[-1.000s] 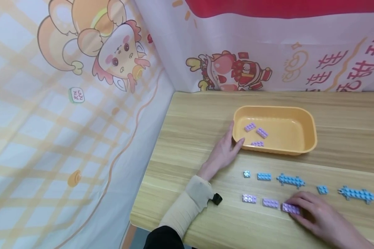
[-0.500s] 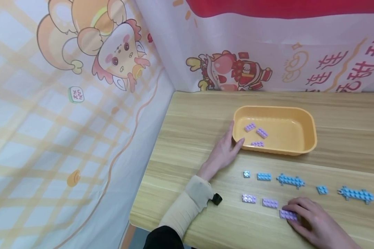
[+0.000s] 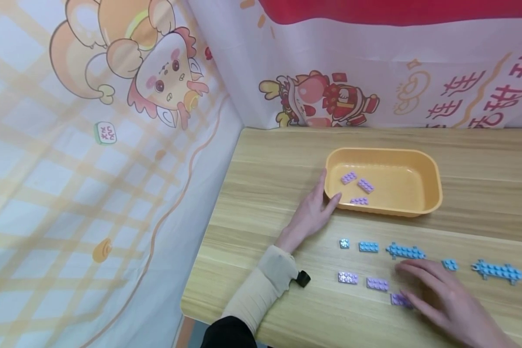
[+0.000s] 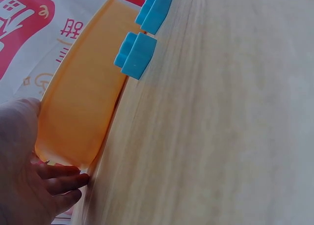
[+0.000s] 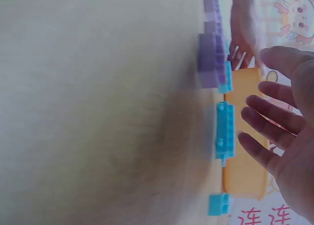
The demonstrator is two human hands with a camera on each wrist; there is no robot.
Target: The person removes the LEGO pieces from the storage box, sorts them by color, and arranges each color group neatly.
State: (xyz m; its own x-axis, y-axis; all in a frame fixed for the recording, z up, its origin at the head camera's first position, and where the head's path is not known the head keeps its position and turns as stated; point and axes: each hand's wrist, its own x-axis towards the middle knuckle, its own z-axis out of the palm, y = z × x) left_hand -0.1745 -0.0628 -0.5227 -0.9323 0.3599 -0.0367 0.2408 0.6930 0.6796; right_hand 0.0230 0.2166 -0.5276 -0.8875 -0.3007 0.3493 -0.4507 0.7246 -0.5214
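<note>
My left hand (image 3: 310,212) holds the near left corner of a yellow plastic tray (image 3: 411,181), thumb along the front and fingers round the left end. Several purple building bricks are in view: a few lie in the tray, and a row on the table has a left brick (image 3: 347,278), a middle brick (image 3: 377,283) and a right brick (image 3: 400,300). Spread fingers and a free palm show on my right hand (image 5: 289,122); in the head view its thumb overlaps the right brick. That brick sits slightly nearer the front than its neighbours.
Behind the purple row runs a line of blue pieces: a small square brick (image 3: 344,243), a longer brick (image 3: 368,247), a knobbed strip (image 3: 405,252), another small brick (image 3: 450,265) and a second strip (image 3: 498,271). Printed cloth (image 3: 322,53) hangs behind the wooden table (image 3: 278,164).
My right hand pulled the right purple brick slightly toward the front, then let go; its fingers have opened and risen toward the blue row. My left hand and the tray stayed put.
</note>
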